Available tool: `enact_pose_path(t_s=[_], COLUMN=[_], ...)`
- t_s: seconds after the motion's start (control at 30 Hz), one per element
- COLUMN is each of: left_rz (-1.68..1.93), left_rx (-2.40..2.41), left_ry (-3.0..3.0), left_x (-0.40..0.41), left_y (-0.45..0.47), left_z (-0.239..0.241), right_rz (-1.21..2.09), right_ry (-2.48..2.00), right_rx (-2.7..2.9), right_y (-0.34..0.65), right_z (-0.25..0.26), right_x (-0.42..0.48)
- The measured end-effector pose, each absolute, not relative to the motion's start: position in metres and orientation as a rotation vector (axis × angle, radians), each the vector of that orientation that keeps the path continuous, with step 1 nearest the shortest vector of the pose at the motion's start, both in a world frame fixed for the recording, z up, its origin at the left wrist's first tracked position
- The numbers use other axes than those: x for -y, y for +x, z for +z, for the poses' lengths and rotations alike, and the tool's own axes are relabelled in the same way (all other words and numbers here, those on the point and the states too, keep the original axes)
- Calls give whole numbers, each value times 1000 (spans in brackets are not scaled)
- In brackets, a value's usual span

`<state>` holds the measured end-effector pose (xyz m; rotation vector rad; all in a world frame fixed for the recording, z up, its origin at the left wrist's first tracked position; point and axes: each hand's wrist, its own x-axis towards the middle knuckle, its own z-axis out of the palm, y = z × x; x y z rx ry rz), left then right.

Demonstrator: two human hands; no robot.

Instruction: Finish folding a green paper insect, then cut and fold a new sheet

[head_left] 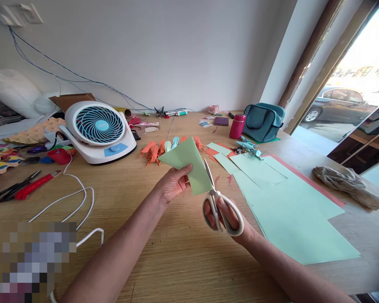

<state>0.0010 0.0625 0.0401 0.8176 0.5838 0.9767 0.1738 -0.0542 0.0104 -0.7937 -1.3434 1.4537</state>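
Observation:
Between thumb and fingers, my left hand (pixel 176 183) pinches a folded sheet of pale green paper (pixel 189 164), raised above the wooden table. My right hand (pixel 230 216) grips white-handled scissors (pixel 213 191), with thumb and fingers through the loops. The blades point up and lie along the paper's right edge; whether paper is between them I cannot tell. Large light green sheets (pixel 297 219) lie stacked to the right. Narrow green strips (pixel 224 162) rest beside them, partly over orange paper pieces. Behind the held paper sit folded orange paper shapes (pixel 151 152) and a few pale ones.
A white fan (pixel 99 126) stands at left, its white cable (pixel 82 202) looping over the table. Black-handled scissors (pixel 14 187) and a red cutter (pixel 38 185) lie far left. At the back right are a pink flask (pixel 237 126) and a teal bag (pixel 264 122). A crumpled cloth (pixel 349 185) lies right.

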Motion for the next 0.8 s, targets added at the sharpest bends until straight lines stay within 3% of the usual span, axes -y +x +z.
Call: enact_pose_path(t_s=[0.8], left_rz=[871], left_rx=[-605], left_ry=[896], left_x=[-58], left_y=[0], left_z=[42], right_rz=[1389], right_ry=[-785], right_rx=[1381], right_y=[174], right_z=[9], right_x=[53])
